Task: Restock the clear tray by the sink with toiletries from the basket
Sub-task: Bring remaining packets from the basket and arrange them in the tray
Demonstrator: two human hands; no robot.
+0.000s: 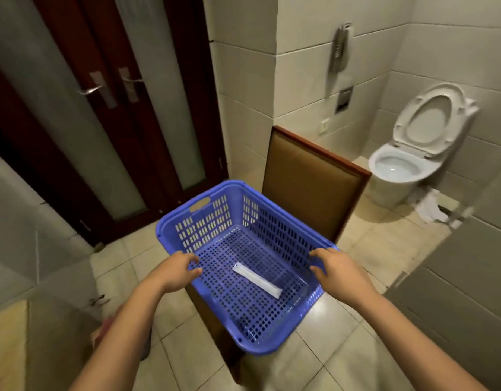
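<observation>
Hands sit well apart, one on each side rim of the blue basket (pixel 238 184). Dark double doors (pixel 148 108) with frosted panes stand beyond the basket to its left. Left hand (pixel 179 270) curls its fingers over the left rim. One white packet (pixel 256 279) in clear wrap lies on the basket floor. Right hand (pixel 338 268) grips the right rim. Basket rests on a brown padded chair (pixel 311 182). Toilet (pixel 396 165), lid up, is far right of the basket.
</observation>
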